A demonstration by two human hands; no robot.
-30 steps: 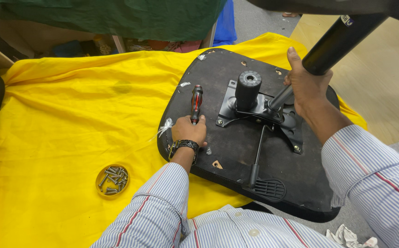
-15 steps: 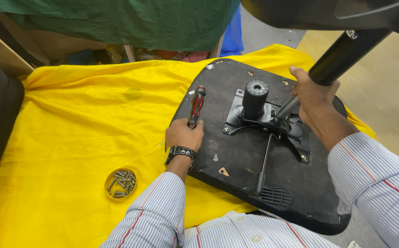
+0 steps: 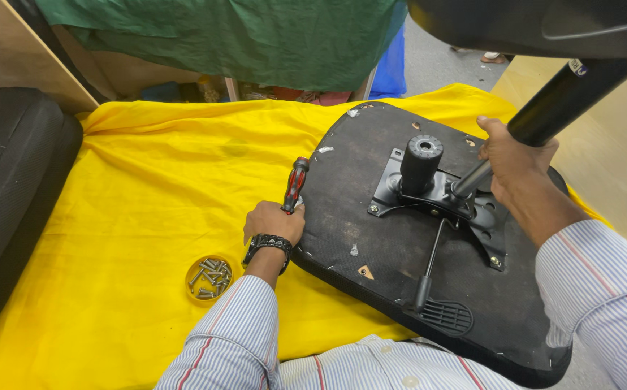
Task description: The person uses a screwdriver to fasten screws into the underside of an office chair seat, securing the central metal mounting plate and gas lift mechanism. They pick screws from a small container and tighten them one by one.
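Left hand clenched on red-black screwdriver at seat base left edge, right hand apparently gripping mechanism lever; next, tip onto plate screw.

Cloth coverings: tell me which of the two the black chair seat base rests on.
The yellow cloth, spread flat beneath the black chair seat base; the green cloth hangs behind, apart from it.

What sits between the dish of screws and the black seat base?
In the head view, the left hand and its striped sleeve lie between the dish of screws and the seat base, over yellow cloth.
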